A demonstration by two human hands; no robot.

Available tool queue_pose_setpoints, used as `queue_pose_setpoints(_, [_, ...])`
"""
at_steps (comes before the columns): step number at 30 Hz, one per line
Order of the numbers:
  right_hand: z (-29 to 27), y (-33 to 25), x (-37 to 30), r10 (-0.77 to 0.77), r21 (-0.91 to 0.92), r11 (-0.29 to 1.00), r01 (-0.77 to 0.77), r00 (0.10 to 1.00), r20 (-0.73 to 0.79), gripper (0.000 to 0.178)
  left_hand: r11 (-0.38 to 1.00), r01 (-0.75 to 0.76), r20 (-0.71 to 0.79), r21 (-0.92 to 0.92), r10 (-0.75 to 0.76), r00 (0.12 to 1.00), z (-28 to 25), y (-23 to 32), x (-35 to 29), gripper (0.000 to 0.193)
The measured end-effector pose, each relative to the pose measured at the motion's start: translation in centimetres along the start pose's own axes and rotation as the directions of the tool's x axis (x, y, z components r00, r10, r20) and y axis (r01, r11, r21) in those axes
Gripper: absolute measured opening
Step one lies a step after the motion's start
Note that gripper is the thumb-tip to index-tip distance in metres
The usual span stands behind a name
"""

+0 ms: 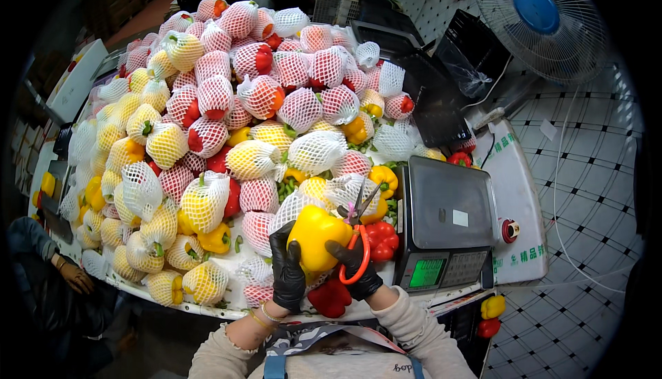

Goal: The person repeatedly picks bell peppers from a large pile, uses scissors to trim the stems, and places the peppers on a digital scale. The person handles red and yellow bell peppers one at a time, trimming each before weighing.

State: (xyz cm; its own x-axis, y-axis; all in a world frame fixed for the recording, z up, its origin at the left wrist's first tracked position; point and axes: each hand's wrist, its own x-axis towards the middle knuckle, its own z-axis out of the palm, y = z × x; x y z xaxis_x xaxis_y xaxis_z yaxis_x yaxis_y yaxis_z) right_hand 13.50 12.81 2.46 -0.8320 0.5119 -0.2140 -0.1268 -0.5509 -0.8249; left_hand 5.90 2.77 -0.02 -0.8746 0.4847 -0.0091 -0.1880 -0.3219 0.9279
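Observation:
My left hand, in a black glove, is closed on the side of a large yellow bell pepper just above the table's front edge. A pair of scissors with orange-red handles is in my right hand, also black-gloved. The blades point up and away, spread apart, and that hand's fingertips rest against the pepper's right side. Below the yellow pepper lies a red bell pepper. Another red pepper sits right of the scissors. The left fingers are partly hidden behind the pepper.
Peppers in white foam net sleeves are heaped across the table. A scale with a lit green display stands at the right. Beyond are black crates and a fan. Another person's gloved hand is at far left.

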Motion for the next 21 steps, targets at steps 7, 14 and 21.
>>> queue_pose_setpoints(7, [-2.6,-0.1,0.3,-0.059,-0.039,0.998,0.057,0.997,-0.046,0.039,0.993,0.113,0.186,0.019,-0.115,0.976,-2.9,-2.0,2.7,0.014])
queue_pose_setpoints(14, [-5.9,-3.1,-0.2,-0.328,-0.355,0.902,0.245,0.924,-0.196,0.026,0.979,0.189,0.250,0.072,-0.201,0.947,-3.6,0.4,2.4,0.029])
queue_pose_setpoints(21, [-20.0,-12.7,0.1,-0.347,-0.535,0.832,0.147,0.890,-0.295,0.062,0.637,-0.428,0.478,0.641,0.106,0.872,-8.1,0.6,4.8,0.037])
